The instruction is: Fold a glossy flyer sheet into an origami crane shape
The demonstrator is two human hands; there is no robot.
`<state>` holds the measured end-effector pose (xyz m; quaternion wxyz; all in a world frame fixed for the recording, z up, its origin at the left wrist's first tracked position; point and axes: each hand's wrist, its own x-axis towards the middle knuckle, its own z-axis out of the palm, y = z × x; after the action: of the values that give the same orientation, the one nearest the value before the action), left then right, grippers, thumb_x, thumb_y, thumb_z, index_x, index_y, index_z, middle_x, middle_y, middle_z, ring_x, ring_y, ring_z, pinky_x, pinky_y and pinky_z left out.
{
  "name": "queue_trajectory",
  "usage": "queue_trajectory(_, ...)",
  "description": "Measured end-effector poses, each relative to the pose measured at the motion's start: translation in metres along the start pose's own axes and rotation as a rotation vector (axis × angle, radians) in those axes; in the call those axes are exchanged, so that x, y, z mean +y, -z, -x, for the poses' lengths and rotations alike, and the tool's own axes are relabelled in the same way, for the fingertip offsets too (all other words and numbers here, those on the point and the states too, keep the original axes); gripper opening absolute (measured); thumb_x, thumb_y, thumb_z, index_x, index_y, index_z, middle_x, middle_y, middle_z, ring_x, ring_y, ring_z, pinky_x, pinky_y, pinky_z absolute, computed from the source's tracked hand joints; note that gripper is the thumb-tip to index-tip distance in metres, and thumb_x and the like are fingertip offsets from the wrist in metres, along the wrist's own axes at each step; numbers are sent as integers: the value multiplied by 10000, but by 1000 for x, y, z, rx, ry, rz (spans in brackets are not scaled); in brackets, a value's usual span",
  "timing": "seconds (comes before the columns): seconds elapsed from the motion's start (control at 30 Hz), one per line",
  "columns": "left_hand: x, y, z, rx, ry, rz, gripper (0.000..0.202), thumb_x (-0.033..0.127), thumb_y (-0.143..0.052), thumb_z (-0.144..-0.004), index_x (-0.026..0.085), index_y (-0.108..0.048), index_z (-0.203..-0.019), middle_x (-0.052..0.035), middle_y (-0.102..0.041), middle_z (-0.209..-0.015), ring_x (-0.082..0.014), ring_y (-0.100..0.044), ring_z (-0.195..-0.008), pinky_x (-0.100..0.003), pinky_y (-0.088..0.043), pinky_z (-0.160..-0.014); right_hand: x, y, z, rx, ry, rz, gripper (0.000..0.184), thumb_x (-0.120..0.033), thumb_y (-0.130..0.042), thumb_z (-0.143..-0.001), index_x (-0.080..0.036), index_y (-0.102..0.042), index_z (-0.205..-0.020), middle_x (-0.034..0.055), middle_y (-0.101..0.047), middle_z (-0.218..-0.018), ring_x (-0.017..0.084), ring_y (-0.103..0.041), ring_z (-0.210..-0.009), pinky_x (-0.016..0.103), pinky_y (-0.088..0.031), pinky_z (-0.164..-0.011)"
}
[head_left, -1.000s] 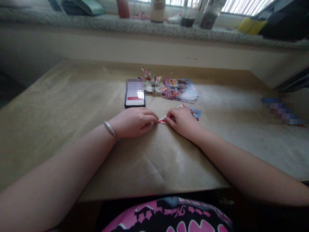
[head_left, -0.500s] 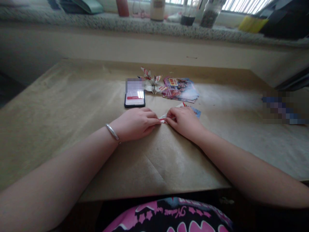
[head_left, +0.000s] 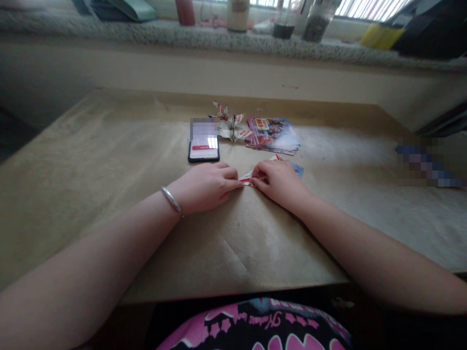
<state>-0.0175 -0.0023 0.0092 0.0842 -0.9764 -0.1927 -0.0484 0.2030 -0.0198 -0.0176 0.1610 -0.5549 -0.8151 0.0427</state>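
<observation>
A partly folded paper sheet [head_left: 246, 178], white with red print and a blue corner at the right, lies on the table between my hands. My left hand [head_left: 211, 184], with a silver bangle at the wrist, pinches its left tip. Thumb and fingertips of my right hand [head_left: 279, 182] are closed on the paper's near edge, and that hand covers much of the sheet. Just beyond, folded paper figures [head_left: 233, 130] stand beside a phone [head_left: 203, 150] with a lit screen. A fanned stack of printed leaflets [head_left: 273, 135] lies to their right.
The table [head_left: 175, 253] carries a creased beige cover. Behind it, a speckled stone sill [head_left: 204, 41] holds bottles, a jar [head_left: 317, 22] and a yellow item [head_left: 381, 36]. A blurred blue object [head_left: 425, 165] lies at the table's right side.
My left fingertips have shifted very slightly at the paper's tip, and a little more of its red strip shows. My right hand has hardly moved.
</observation>
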Motion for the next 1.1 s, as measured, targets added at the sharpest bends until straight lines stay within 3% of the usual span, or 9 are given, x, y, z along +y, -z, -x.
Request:
queue_trajectory(0.13,-1,-1,1,14,-11,-1,335,166,-516,-891,207,-666,-1188,-58,-659,-969,-200,-599,-888,-308,-498,-764,1,1,4,61,121,44,107,-242,-585,-872,-224,-690,-865,57,-687,-984,239,-554,-938,377,-367,-824)
queue_trajectory(0.27,0,-1,0,13,-21,-22,331,161,-515,-891,190,-661,-1186,-65,-666,-983,-205,-610,-915,-313,-501,-785,1,3,7,88,238,86,201,-258,-523,-931,-263,-721,-900,31,-705,-961,239,-518,-977,398,-341,-885)
queue_trajectory(0.7,1,0,0,9,-19,-30,314,159,-528,-878,183,-658,-1162,-65,-667,-941,-204,-609,-898,-303,-493,-761,11,8,6,31,480,82,263,-256,-472,-949,-249,-733,-982,38,-723,-985,222,-540,-947,371,-370,-874)
queue_trajectory(0.97,3,3,-1,30,-35,-64,240,155,-548,-864,168,-693,-1055,-61,-654,-858,-188,-603,-789,-296,-472,-694,10,11,4,35,541,91,316,-273,-417,-984,-282,-731,-1025,25,-731,-988,214,-530,-992,383,-353,-936)
queue_trajectory(1.1,1,3,0,23,-25,-58,256,157,-542,-857,180,-688,-1066,-59,-665,-897,-187,-607,-819,-290,-479,-714,9,12,4,20,525,84,303,-269,-429,-982,-292,-724,-1049,17,-735,-1004,215,-522,-1003,392,-335,-934)
